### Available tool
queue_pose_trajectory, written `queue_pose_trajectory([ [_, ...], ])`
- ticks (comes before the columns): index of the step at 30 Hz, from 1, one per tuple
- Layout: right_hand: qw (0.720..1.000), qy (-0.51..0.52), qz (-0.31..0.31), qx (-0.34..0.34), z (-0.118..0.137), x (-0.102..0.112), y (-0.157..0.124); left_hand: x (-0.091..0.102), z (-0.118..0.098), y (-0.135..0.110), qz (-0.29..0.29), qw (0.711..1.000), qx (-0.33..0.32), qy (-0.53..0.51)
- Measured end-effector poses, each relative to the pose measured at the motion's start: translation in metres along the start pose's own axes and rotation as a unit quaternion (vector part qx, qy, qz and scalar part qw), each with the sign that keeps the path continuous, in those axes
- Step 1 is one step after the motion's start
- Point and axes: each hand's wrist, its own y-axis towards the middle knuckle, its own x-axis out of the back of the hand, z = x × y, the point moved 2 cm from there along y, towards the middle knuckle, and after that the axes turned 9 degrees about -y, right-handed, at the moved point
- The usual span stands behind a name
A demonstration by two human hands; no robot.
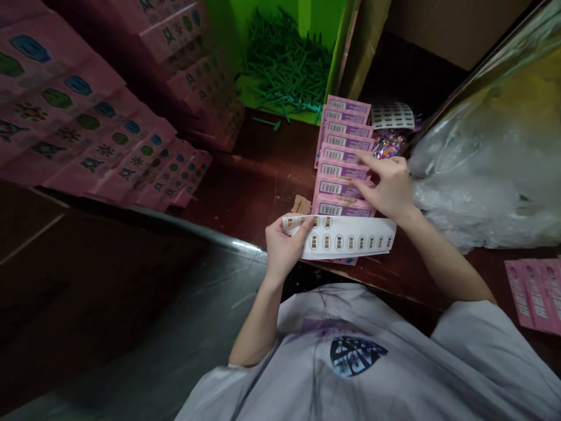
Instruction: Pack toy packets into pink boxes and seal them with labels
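My left hand [283,250] pinches the left end of a white sticker sheet [350,243], thumb on top. The sheet carries rows of small oval labels with dark print. Beyond it, pink boxes [336,155] with barcodes lie overlapping in a column on the dark red table. My right hand [392,186] is over the column's right side, thumb and forefinger stretched out and apart at the boxes. No sticker can be made out on its fingertips. Small yellowish marks show on the boxes near the thumb. The sheet covers part of the nearest box.
Stacked pink printed boxes [105,149] stand at the left. A bright green bin [307,17] holds many green pieces [287,61]. Another label sheet [393,115] rests above colourful bits. Clear plastic bags [477,175] bulge at the right, above more pink boxes [534,292].
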Motion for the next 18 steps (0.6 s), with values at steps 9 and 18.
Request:
queue_pose_trajectory([
  [9, 0.948, 0.252, 0.191, 0.024, 0.018, 0.001, -0.017, -0.024, -0.008, -0.003, 0.026, 0.996, -0.079, 0.007],
  [18, 0.965, 0.245, 0.049, 0.076, 0.018, 0.005, -0.020, -0.029, -0.006, 0.003, -0.053, 0.999, 0.007, 0.008],
])
